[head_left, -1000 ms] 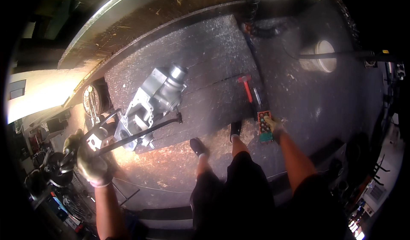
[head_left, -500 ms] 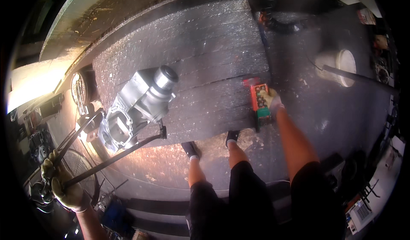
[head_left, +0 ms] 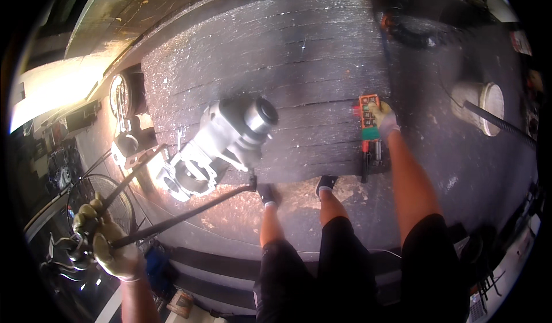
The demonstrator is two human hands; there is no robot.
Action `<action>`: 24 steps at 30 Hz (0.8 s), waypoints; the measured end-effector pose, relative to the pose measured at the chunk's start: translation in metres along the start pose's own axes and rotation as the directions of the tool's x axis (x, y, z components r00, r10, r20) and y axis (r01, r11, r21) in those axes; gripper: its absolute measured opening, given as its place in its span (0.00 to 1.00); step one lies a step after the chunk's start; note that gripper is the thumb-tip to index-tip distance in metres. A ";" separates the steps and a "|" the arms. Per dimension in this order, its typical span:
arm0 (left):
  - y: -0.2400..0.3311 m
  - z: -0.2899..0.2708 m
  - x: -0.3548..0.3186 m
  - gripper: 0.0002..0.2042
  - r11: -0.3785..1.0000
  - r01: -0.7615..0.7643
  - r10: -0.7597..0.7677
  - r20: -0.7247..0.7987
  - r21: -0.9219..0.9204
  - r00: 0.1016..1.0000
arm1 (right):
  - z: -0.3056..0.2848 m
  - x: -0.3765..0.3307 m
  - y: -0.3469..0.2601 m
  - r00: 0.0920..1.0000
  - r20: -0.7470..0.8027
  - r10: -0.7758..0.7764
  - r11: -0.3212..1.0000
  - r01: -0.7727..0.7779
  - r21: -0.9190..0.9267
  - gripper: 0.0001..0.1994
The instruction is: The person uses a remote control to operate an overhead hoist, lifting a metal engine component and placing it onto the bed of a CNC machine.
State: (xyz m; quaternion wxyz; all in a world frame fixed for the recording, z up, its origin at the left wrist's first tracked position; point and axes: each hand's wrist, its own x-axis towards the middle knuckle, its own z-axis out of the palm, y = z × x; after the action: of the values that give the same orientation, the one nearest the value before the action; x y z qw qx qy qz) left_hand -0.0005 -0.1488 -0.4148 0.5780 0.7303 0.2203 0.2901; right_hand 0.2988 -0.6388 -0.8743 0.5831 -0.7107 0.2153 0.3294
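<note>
Below the person's head, on the dark, ridged steel tabletop (head_left: 310, 41), a large silvery cast-metal housing with a round bore at one end (head_left: 221, 145) lies or hangs tilted near the near-left edge, its flanged end past the rim; whether it rests on the surface or is slung clear of it cannot be told. From it two thin dark sling lines (head_left: 172, 219) run down-left to the gloved left hand (head_left: 106, 245), whose grip is closed around them where they meet, apparently held out to the side so the person can steady the heavy part while standing clear of it. The gloved right hand (head_left: 382, 119) is stretched forward with its grip closed on an orange push-button pendant control (head_left: 369, 116), held up where the buttons face the person. Both feet stand at the plate's near edge. A white round bucket (head_left: 480, 107) with a dark rod across it sits well apart to the right. Glare washes out the left side, the shop clutter beside the left hand is too dark to read, and what hangs above the housing is out of view.
</note>
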 end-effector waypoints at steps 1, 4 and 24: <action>-0.002 0.007 -0.008 0.20 1.000 -0.004 0.004 0.005 0.013 1.000 | -0.005 0.006 0.007 0.999 -0.003 -0.034 0.999 0.034 0.016 0.14; -0.012 0.010 -0.037 0.21 0.999 0.015 -0.010 -0.087 0.048 0.996 | -0.014 0.023 0.023 0.993 -0.025 -0.116 0.993 0.117 0.020 0.13; -0.038 -0.005 -0.150 0.21 0.997 0.000 -0.025 -0.343 -0.071 0.939 | 0.013 -0.012 -0.011 0.933 -0.216 -0.287 0.608 0.003 -0.794 0.32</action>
State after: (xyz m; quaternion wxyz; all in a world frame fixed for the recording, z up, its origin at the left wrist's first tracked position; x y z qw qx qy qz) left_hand -0.1134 -0.2351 -0.4759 0.5577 0.6464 0.3122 0.4168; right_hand 0.2952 -0.6247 -0.8597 0.1967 -0.9517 0.0832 0.2204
